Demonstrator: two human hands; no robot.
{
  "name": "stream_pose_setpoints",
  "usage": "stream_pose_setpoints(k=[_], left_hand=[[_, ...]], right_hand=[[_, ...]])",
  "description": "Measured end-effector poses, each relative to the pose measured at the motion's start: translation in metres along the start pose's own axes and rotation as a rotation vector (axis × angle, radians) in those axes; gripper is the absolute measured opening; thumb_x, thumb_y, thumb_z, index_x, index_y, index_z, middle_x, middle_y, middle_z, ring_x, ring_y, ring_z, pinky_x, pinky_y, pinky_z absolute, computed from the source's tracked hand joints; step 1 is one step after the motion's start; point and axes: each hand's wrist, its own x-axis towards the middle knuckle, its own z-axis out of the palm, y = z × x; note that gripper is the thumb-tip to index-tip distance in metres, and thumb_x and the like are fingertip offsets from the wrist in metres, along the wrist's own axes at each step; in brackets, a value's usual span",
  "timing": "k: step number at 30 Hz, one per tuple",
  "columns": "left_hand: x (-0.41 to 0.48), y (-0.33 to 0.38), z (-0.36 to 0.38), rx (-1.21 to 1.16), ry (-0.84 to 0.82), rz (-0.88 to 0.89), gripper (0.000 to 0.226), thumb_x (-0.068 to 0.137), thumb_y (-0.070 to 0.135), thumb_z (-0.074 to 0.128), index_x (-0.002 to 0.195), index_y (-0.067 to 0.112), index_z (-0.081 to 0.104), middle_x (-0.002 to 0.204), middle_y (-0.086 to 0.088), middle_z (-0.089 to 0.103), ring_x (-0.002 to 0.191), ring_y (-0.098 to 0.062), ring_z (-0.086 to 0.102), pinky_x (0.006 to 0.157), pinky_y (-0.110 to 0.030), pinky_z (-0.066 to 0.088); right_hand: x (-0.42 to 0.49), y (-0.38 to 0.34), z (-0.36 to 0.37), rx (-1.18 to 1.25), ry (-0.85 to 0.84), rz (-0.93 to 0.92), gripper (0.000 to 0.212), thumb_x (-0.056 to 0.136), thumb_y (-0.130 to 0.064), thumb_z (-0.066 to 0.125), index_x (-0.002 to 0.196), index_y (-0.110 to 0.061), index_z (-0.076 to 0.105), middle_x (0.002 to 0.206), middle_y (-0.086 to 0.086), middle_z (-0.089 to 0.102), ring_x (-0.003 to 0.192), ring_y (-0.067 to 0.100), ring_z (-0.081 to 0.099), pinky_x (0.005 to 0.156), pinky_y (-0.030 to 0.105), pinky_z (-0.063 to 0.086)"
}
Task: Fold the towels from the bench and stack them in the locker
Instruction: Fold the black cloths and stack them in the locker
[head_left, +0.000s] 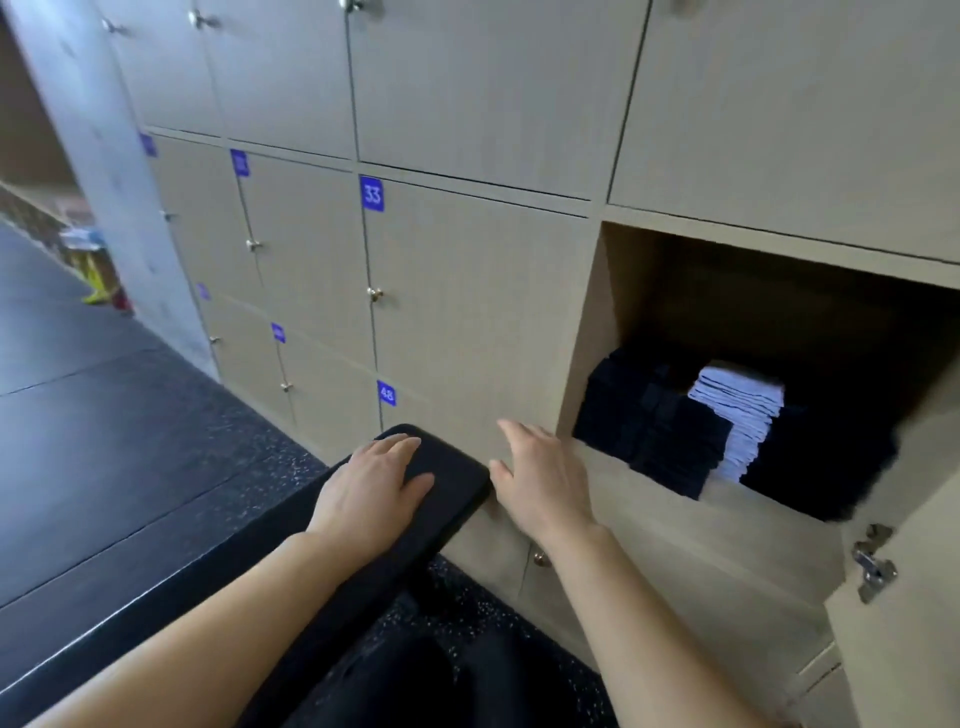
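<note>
A black padded bench (447, 483) runs from the bottom centre toward the lockers. My left hand (374, 483) rests flat on its far end, fingers straight. My right hand (540, 478) hovers just right of the bench end, fingers straight, holding nothing, near the lower left corner of the open locker (587, 332). Inside the locker stand stacks of folded dark towels (660, 431) and a stack of folded white towels (737, 415), with more dark towels (810, 467) to the right. No loose towel shows on the bench.
The locker door (893, 623) hangs open at the lower right, its metal latch (872, 564) facing me. Shut numbered lockers, among them 33 (372, 194) and 48 (386, 393), fill the wall. Dark rubber floor (104, 415) spreads to the left.
</note>
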Motion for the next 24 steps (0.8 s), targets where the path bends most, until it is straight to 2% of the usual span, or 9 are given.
stream_pose_setpoints(k=[3,6,15,20,24], left_hand=[[-0.055,-0.049,-0.029,0.031,0.043,-0.092,0.052,0.099,0.043,0.049,0.145,0.021,0.043,0.148,0.005,0.046,0.137,-0.018,0.041,0.109,-0.038,0.039],[-0.113,-0.098,-0.054,0.088,0.093,-0.210,0.053,0.098,0.042,0.051,0.146,0.019,0.043,0.150,0.004,0.045,0.139,-0.019,0.039,0.112,-0.037,0.036],[-0.277,-0.209,-0.121,0.157,0.219,-0.650,0.052,0.098,0.039,0.054,0.145,0.019,0.045,0.150,0.002,0.046,0.138,-0.022,0.041,0.110,-0.039,0.037],[-0.353,-0.251,-0.132,0.170,0.277,-0.842,0.052,0.094,0.035,0.061,0.142,0.016,0.050,0.145,-0.003,0.052,0.134,-0.024,0.046,0.107,-0.038,0.039],[-0.405,-0.285,-0.122,0.169,0.260,-0.925,0.052,0.093,0.032,0.064,0.139,0.012,0.053,0.141,-0.004,0.056,0.132,-0.025,0.049,0.107,-0.035,0.039]], right_hand=[[-0.023,-0.052,0.026,0.081,-0.072,-0.064,0.050,0.095,-0.028,0.050,0.143,-0.021,0.041,0.140,0.000,0.050,0.129,0.021,0.044,0.101,0.033,0.039],[-0.048,-0.103,0.054,0.157,-0.147,-0.131,0.052,0.095,-0.028,0.051,0.145,-0.021,0.039,0.143,0.000,0.047,0.132,0.020,0.042,0.102,0.031,0.038],[-0.110,-0.230,0.122,0.290,-0.408,-0.349,0.052,0.096,-0.030,0.052,0.145,-0.021,0.039,0.143,0.000,0.046,0.128,0.019,0.047,0.095,0.031,0.042],[-0.138,-0.286,0.152,0.288,-0.545,-0.487,0.053,0.096,-0.032,0.053,0.145,-0.021,0.038,0.142,0.000,0.048,0.127,0.019,0.048,0.096,0.031,0.042],[-0.161,-0.322,0.176,0.266,-0.630,-0.580,0.057,0.095,-0.034,0.053,0.148,-0.021,0.034,0.139,-0.001,0.049,0.128,0.019,0.047,0.097,0.030,0.041]])
